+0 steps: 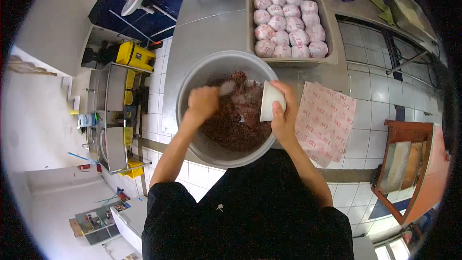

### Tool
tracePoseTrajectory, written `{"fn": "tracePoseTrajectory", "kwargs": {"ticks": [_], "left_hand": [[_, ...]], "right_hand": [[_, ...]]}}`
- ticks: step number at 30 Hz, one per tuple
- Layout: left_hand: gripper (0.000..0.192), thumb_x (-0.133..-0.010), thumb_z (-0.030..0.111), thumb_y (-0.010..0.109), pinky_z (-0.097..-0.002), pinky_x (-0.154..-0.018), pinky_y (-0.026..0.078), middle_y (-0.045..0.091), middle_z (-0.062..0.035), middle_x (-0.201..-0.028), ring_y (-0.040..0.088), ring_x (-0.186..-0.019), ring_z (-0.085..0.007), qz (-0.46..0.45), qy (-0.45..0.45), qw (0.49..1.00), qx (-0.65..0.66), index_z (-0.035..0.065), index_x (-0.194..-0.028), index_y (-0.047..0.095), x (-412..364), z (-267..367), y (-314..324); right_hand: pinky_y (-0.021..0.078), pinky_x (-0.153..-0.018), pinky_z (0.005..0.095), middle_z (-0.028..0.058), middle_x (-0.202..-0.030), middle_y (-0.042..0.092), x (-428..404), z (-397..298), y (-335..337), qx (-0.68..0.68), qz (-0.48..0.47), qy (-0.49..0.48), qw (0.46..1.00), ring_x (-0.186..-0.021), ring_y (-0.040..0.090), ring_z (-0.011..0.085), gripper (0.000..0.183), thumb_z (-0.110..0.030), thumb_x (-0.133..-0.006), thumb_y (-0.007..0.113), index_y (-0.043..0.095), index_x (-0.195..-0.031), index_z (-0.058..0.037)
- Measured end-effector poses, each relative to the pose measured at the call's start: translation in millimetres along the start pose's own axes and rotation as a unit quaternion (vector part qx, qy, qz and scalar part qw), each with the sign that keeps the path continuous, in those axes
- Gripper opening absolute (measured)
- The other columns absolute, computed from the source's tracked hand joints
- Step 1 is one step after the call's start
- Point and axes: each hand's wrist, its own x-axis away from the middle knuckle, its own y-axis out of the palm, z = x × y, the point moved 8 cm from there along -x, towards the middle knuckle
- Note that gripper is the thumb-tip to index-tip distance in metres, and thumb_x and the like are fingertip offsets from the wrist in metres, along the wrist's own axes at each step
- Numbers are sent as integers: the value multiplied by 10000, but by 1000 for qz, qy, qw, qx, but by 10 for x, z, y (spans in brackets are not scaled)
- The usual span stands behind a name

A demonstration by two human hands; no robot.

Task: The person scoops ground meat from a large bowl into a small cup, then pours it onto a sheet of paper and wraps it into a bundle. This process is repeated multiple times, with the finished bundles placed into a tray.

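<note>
A large round metal pot (187, 79) stands before me, partly filled with dark reddish-brown cooked grains (231, 130), likely rice. My left hand (204, 103) is over its left side, fingers closed round the handle of a pale spoon or rice paddle (228, 88). That tool is blurred, and its head lies against the grains. In my right hand (285, 115) is a small white bowl (272, 102), tipped on its side with the mouth facing left, above the pot's right part. The bowl's inside is hidden from me.
Behind the pot on the steel table (209, 32), a rectangular tub (334, 52) holds several paper-wrapped round bundles (294, 23). Printed wrapping papers (325, 122) lie stacked at right. An orange-framed cabinet (411, 173) stands at far right, a steel sink unit (112, 97) at left.
</note>
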Motion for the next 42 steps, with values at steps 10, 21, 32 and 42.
{"fn": "tracePoseTrajectory", "kwargs": {"ticks": [10,21,32,42], "left_hand": [[211,-830,241,651,-507,-723,588,719,-202,-810,725,-794,-388,-26,60,993,98,46,-855,729,-127,151,312],[305,-853,327,666,-530,-743,570,712,-226,-909,704,-827,-410,-115,125,971,168,59,-994,702,67,629,655],[322,-923,160,590,-455,-763,528,693,-223,-858,694,-842,-357,-139,205,866,435,22,-1202,672,629,851,670],[340,-1013,159,543,-335,-689,517,706,-124,-823,679,-695,-237,136,-35,827,545,13,-1310,622,1062,4,-61]], "right_hand": [[461,-867,371,159,-1058,617,-29,-60,4,-13,4,23,1000,-958,598,258,497,-449,-999,489,586,-1162,10],[452,-878,380,145,-1053,597,-19,-113,44,16,-19,12,1000,-970,579,263,418,-374,-945,590,557,-1164,-19],[461,-893,413,175,-1079,606,-8,-16,81,38,-18,50,998,-984,595,310,385,-325,-949,607,554,-1158,-6],[446,-928,410,175,-1111,593,-133,-128,406,125,-69,85,986,-1023,585,314,336,-268,-971,598,537,-1166,-1]]}}
